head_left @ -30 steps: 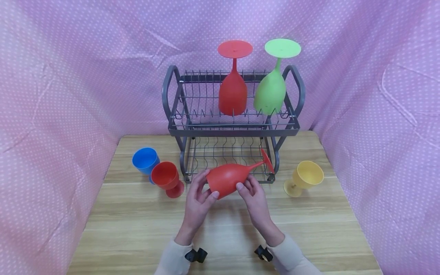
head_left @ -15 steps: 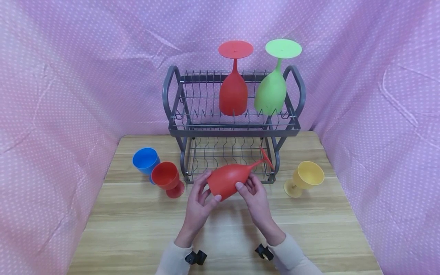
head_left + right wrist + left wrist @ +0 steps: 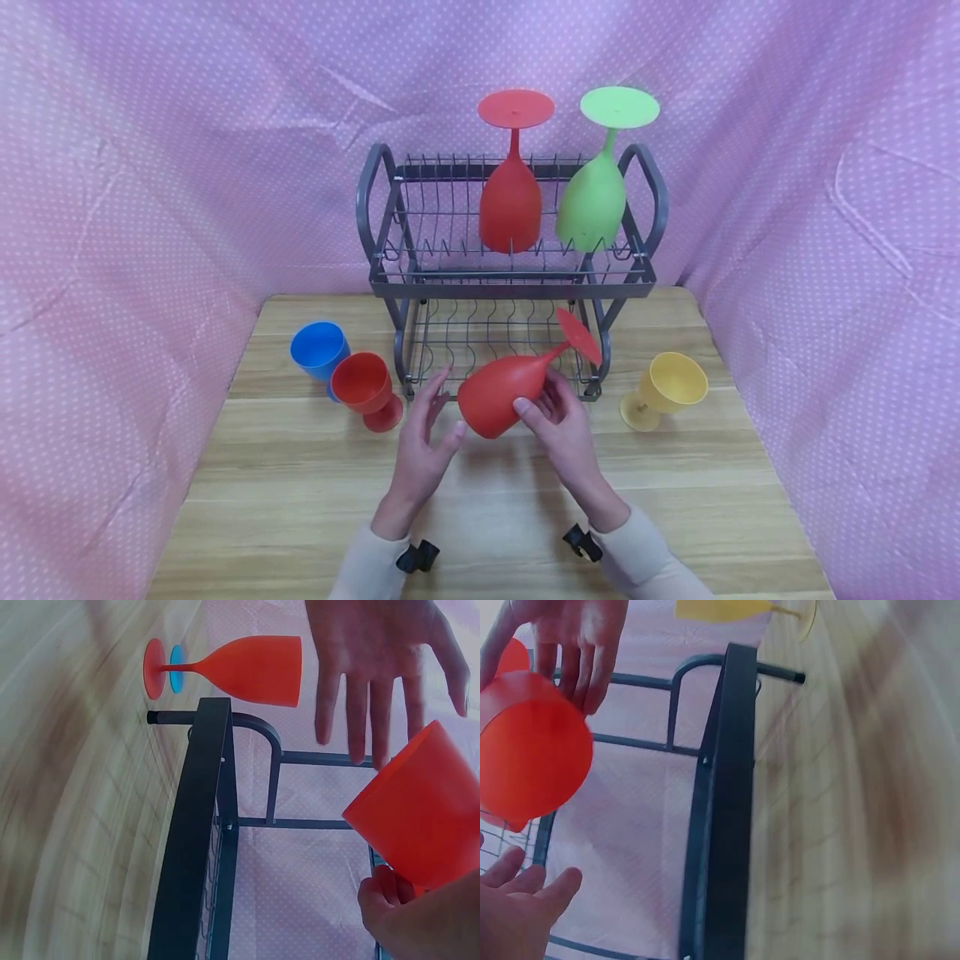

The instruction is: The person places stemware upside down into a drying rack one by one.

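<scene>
A red plastic goblet (image 3: 501, 392) is held tilted above the table, in front of the rack's lower tier, its bowl toward the left and its foot up to the right. My right hand (image 3: 558, 429) grips the bowl near the stem, thumb on the near side. Just left of the rim, my left hand (image 3: 422, 450) stands apart from the goblet with its fingers spread. The right wrist view shows the left hand (image 3: 382, 667) with straight fingers beside the goblet's bowl (image 3: 427, 810). In the left wrist view the goblet's round opening (image 3: 536, 757) faces the camera.
A dark two-tier dish rack (image 3: 512, 291) stands at the back. An upside-down red goblet (image 3: 511, 208) and a green goblet (image 3: 592, 204) are on its top tier. Upright on the table are a blue goblet (image 3: 318, 347) and another red goblet (image 3: 362, 387) at left, a yellow goblet (image 3: 672, 383) at right.
My left hand has let go of the goblet's rim and moved left. The goblet, still in my right hand, has tilted further, its mouth turned lower and its foot showing more.
</scene>
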`<control>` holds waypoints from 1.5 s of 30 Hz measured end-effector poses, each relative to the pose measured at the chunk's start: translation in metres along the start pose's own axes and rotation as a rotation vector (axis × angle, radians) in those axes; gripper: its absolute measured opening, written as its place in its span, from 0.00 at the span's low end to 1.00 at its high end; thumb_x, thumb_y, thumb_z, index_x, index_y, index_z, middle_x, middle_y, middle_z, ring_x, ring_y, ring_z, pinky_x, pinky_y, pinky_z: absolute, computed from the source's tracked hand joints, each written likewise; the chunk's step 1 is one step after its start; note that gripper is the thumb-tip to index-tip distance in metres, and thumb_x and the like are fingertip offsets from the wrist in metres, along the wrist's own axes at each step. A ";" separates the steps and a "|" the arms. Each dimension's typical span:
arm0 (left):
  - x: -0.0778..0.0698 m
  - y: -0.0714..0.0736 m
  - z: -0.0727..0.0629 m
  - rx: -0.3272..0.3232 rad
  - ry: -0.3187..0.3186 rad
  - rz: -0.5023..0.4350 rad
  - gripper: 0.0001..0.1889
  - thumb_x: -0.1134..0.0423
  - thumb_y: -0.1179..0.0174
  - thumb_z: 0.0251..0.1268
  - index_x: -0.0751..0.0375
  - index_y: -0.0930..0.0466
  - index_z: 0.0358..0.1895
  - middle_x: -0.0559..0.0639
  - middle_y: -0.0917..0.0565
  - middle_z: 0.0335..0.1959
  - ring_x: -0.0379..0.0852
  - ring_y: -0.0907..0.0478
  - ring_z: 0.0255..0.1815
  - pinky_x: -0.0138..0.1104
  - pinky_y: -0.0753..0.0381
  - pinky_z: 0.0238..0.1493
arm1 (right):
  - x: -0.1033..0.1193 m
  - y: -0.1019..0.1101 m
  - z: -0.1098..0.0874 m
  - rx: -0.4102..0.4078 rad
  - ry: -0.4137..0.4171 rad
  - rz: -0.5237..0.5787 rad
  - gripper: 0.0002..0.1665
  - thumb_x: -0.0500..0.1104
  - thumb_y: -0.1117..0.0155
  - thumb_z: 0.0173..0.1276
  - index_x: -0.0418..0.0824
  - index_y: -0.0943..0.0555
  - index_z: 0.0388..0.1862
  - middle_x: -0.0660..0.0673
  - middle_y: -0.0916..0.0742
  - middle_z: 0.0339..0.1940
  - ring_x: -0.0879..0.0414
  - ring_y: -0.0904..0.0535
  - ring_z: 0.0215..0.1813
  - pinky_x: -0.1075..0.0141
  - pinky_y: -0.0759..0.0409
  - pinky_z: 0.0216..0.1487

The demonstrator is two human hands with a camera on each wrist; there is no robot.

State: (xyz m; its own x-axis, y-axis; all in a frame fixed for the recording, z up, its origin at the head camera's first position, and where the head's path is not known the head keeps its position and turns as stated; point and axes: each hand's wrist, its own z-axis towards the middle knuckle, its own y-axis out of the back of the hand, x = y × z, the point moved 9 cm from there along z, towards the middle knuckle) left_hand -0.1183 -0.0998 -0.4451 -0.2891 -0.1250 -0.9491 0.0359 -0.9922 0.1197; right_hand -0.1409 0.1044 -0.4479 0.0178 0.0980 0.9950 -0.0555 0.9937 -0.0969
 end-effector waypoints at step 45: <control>-0.089 0.065 0.078 -0.203 -0.408 0.682 0.48 0.30 0.60 0.76 0.68 0.45 0.81 0.60 0.47 0.84 0.57 0.56 0.85 0.58 0.55 0.81 | 0.058 -0.012 0.007 0.126 0.232 -0.199 0.43 0.39 0.25 0.64 0.47 0.31 0.77 0.49 0.22 0.69 0.48 0.25 0.68 0.61 0.19 0.63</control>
State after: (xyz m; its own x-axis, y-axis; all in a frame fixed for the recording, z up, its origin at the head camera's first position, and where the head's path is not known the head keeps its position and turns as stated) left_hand -0.1648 -0.1534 -0.3300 -0.4652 -0.7293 -0.5017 0.4905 -0.6842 0.5397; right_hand -0.1458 0.0983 -0.3888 0.2669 -0.0736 0.9609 -0.1511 0.9815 0.1172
